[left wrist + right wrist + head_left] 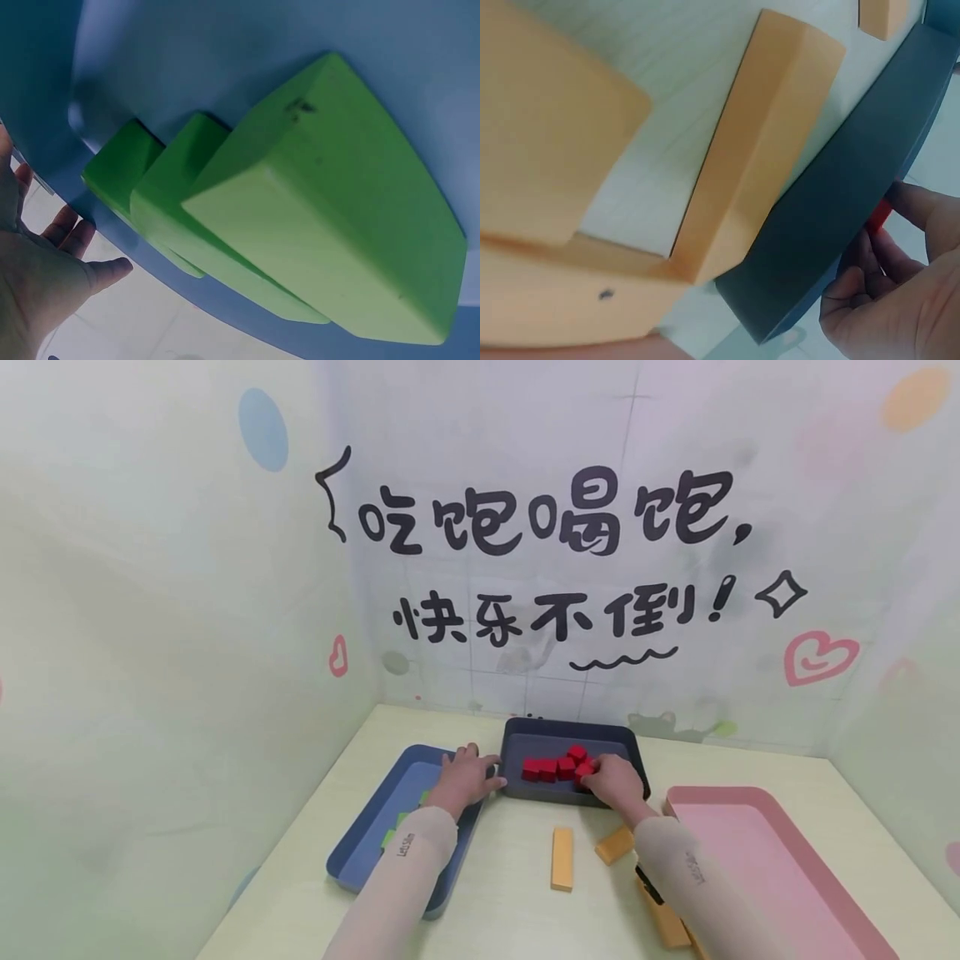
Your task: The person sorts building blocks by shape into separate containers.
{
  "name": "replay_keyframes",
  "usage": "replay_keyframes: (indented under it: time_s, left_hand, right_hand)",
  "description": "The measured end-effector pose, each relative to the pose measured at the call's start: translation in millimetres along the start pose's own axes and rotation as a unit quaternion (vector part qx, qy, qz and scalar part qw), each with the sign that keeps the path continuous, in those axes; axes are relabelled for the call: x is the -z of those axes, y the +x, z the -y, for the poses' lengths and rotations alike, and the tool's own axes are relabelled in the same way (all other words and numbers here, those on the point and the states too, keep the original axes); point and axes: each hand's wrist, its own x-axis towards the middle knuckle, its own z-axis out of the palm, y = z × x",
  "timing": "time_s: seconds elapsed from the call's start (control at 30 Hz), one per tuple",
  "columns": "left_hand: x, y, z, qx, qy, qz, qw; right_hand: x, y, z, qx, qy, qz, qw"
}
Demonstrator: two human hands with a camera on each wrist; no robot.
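Red cubes [566, 768] cluster in dark tray [540, 746], stretching left from right hand [618, 783], the nearer one, which pinches the end cube [584, 776]. Left hand [467, 777] spread, holds nothing, between dark tray and blue tray [411, 781]; rim contact unclear. Green blocks [322, 202] in blue tray, bodyward of left hand. Orange blocks [562, 860] bodyward of right hand; pink tray [757, 843] to its right.

Three trays [540, 746], perhaps four orange blocks [562, 860] on table [517, 910]
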Motion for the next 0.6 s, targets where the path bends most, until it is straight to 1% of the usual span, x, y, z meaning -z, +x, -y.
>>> replay_keyframes:
  time_s: [0.17, 0.33, 0.47, 0.6]
  left_hand:
    - [-2.6, 1.9, -5.9, -0.006, 0.003, 0.002, 1.0000]
    - [-5.3, 3.3, -9.3, -0.008, -0.004, 0.003, 1.0000]
    - [-6.6, 4.1, -8.6, -0.004, -0.006, -0.003, 1.0000]
    - [-5.3, 4.0, -7.1, 0.000, -0.007, 0.001, 1.0000]
  right_hand:
    - [0.1, -1.2, -3.7, -0.017, 0.004, -0.020, 0.9996]
    - [8.2, -5.5, -6.7, -0.022, 0.019, -0.025, 0.9992]
    - [23.2, -7.8, -12.5, -0.013, 0.028, -0.028, 0.9991]
    - [47.2, -10.3, -29.8, -0.008, 0.037, -0.029, 0.9989]
